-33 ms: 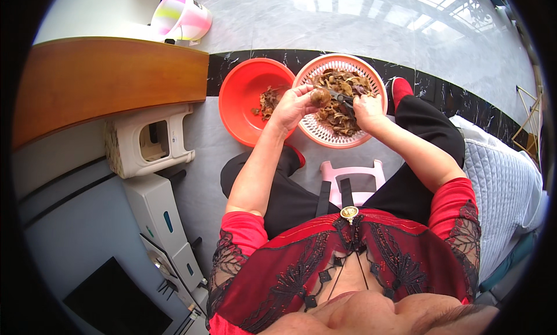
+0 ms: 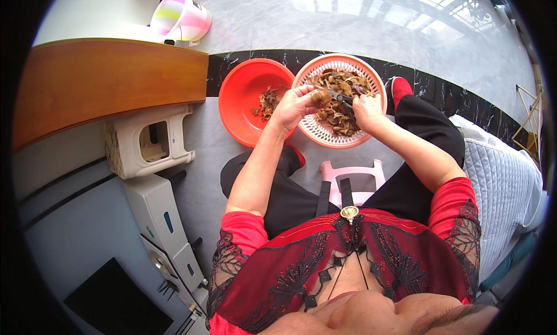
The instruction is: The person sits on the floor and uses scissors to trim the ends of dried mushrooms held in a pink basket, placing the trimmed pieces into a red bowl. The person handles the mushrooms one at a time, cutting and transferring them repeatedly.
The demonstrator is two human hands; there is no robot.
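Upper centre: red basin (image 2: 246, 97) with few brown scraps, pink colander (image 2: 313, 129) heaped with mushrooms (image 2: 339, 100) — left hand (image 2: 293, 105) pinching round brown mushroom (image 2: 320, 97), right hand (image 2: 365, 110) closed on dark scissors (image 2: 342, 98).

Home floor: stools (image 2: 148, 142), bedding (image 2: 502, 184)

A round brown mushroom (image 2: 320, 96) sits pinched in the fingertips of the left hand (image 2: 293, 107), held above the nine o'clock rim of a pink slotted basket (image 2: 325, 136). Dark scissors (image 2: 342, 99) in the right hand (image 2: 366, 111) point toward ten o'clock, blades touching the mushroom. The basket is heaped with brown mushrooms.
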